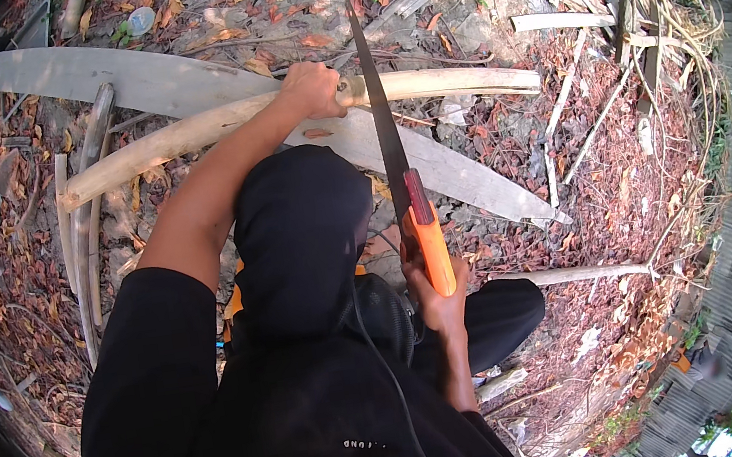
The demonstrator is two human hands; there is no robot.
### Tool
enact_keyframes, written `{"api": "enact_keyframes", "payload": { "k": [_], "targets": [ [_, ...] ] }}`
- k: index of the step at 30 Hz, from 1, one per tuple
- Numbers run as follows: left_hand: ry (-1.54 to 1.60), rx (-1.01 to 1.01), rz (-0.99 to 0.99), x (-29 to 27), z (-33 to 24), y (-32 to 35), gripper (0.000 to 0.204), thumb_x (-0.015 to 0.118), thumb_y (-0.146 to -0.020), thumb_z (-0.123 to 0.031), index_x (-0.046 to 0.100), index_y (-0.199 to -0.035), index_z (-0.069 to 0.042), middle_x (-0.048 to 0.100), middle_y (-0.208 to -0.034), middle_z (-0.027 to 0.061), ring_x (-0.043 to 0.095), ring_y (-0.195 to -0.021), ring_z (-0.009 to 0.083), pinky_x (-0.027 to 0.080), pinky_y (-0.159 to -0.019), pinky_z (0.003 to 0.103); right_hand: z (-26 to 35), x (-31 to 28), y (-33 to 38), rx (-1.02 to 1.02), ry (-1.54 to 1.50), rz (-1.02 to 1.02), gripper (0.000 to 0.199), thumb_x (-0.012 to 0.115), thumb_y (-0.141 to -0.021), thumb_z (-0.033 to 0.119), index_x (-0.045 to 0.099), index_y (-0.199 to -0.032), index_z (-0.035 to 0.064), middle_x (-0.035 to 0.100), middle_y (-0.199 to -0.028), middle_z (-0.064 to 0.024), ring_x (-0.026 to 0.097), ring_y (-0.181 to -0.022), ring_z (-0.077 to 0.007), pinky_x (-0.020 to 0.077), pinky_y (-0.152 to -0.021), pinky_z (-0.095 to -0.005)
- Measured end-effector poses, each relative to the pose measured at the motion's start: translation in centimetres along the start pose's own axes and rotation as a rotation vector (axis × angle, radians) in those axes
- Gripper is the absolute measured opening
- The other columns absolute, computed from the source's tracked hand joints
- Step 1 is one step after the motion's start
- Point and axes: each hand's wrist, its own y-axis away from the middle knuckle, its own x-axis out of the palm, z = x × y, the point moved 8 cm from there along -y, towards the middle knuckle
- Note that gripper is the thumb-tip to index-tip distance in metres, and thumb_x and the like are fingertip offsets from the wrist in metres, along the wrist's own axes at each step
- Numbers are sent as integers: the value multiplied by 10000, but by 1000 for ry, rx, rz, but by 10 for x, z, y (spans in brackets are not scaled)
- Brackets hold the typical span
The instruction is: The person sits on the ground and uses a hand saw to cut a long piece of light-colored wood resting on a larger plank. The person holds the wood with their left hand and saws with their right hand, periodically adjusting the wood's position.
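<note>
Left hand [309, 91] grips pale branch [211, 127]; right hand [442, 300] holds orange-handled saw [392, 155], blade [377, 96] crossing the branch just beside the left hand. Grey plank [471, 176] underneath, dry leaves [316, 40] all around.

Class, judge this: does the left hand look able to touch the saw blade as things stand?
Probably yes: the left hand grips the wooden pole close beside the saw blade, and nothing visible blocks the gap, though it may need to let go first.

We wear a black top [290, 417] with a loose short left sleeve [144, 330], small white lettering [361, 443] and a thin dark cable [396, 381] running down its front; our trousers [511, 313] are black too.
</note>
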Motion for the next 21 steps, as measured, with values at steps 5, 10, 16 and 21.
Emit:
{"api": "enact_keyframes", "payload": {
  "k": [5,10,16,21],
  "targets": [
    [-4,-7,53,4,-6,-4,561,765,-606,-513,717,-837,-4,693,-774,205,697,-778,372,554,-710,440,-10,0,37,-55,-2,-50,135,668,-758,47,625,-837,-53,597,-651,-138,603,-593,-189,476,-614,-327],
    [-12,-16,58,1,1,-8,549,758,-606,-520,725,-853,-30,697,-797,209,693,-805,370,545,-716,446,6,12,-28,-52,33,-82,157,669,-778,74,594,-739,-58,587,-613,-163,580,-540,-251,451,-560,-368],
    [-7,44,25,1,-9,-3,552,774,-614,-507,719,-895,-36,694,-872,238,692,-854,354,538,-754,439,-2,-2,46,-107,113,-26,144,665,-752,41,637,-857,-54,578,-629,-83,540,-572,-164,458,-585,-305],
    [26,-13,91,-1,-4,-6,541,789,-613,-492,718,-892,-35,695,-847,228,690,-829,363,537,-737,441,10,14,-21,-174,186,-100,150,675,-778,81,608,-785,-53,562,-610,-96,530,-554,-173,442,-560,-333]
  ]
}}
